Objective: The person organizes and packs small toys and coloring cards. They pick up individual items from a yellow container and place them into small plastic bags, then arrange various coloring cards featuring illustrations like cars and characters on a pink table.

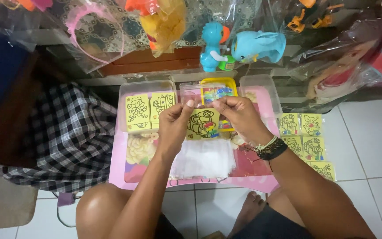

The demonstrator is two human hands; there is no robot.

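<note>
A clear plastic bag (200,95) is pinched at its top edge by the left hand (175,121) and right hand (239,116); a yellow picture card (204,124) is seen just below the fingers (186,106).

Toy shop: bagged toys (253,44) hang above tiled floor (372,132).

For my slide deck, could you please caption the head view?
Left hand and right hand hold a yellow picture card in a clear sleeve over a pink table.

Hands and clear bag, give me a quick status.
Left hand and right hand both pinch the top edge of a clear plastic bag. Yellow picture card held with it. Pile of clear bags below on the pink table; nothing blocking.
</note>
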